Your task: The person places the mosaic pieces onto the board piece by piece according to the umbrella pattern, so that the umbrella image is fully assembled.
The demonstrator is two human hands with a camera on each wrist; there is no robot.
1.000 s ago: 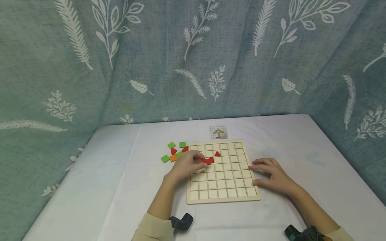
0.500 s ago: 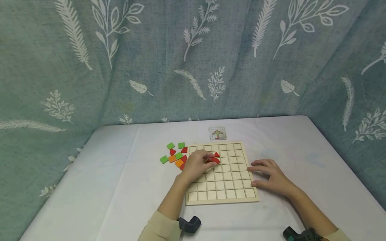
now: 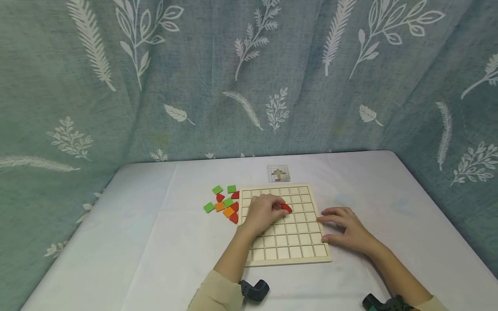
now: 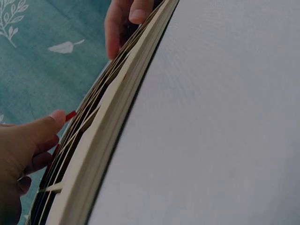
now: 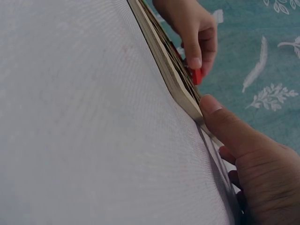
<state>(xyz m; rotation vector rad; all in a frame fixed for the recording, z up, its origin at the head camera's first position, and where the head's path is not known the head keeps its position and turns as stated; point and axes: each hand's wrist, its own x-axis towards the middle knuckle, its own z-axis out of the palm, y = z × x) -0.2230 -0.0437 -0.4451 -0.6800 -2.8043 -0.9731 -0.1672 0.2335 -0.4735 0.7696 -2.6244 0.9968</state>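
My left hand (image 3: 263, 212) is over the upper middle of a square wooden grid board (image 3: 293, 240). Between its thumb and fingers it pinches a red piece with a curved edge (image 3: 286, 208); the same red piece (image 5: 197, 76) shows under the fingertips in the right wrist view. The hand covers the cells where other red pieces lay. On the board's right side, my right hand (image 3: 347, 229) rests with spread thumb and fingers touching the edge. The right wrist view shows that thumb (image 5: 220, 115) against the board's rim.
Left of the board lie loose tiles: several green squares (image 3: 209, 207), orange squares (image 3: 228, 212) and red curved pieces (image 3: 234, 218). A small card with a gridded picture (image 3: 278, 173) lies behind the board on the white cloth (image 3: 175, 242). A leaf-patterned curtain (image 3: 202, 86) hangs behind.
My left hand has moved right across the board with the red piece, covering the red triangle and uncovering more loose tiles at left. The right hand stays at the edge.
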